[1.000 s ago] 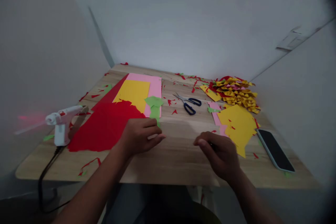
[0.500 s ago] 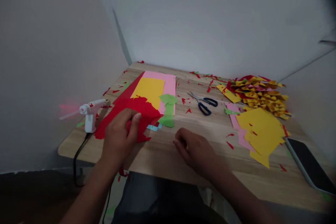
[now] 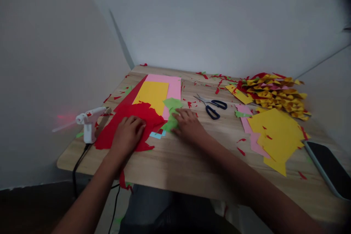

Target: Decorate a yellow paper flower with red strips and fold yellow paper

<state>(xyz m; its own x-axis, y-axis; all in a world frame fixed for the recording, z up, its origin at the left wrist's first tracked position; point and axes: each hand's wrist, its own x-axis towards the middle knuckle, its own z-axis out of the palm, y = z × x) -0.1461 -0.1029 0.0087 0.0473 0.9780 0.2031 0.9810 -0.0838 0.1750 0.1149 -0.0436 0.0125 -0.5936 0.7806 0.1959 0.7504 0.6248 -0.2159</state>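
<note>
My left hand (image 3: 128,134) rests on a torn sheet of red crepe paper (image 3: 109,131), its fingers bent together against the paper. My right hand (image 3: 189,125) reaches in from the right with its fingers apart, and the fingertips touch a piece of green crepe paper (image 3: 170,122). Just beyond the red sheet, a yellow paper sheet (image 3: 153,93) overlaps a pink sheet (image 3: 174,87). Small light blue pieces (image 3: 155,135) lie between my hands. Past my right hand is a pair of scissors (image 3: 212,106) with dark handles, its blades slightly apart.
A white glue gun (image 3: 89,122) stands at the left edge, its cord hanging down. At the right are a pile of folded yellow paper pieces (image 3: 274,97), yellow sheets (image 3: 276,131), a pink strip (image 3: 255,142) and a phone (image 3: 329,166). Red and green scraps litter the table (image 3: 192,164).
My right hand has moved forward and left from the bare tabletop onto the green paper, its fingers uncurling. My left hand stays over the red paper, lowered flatter onto it.
</note>
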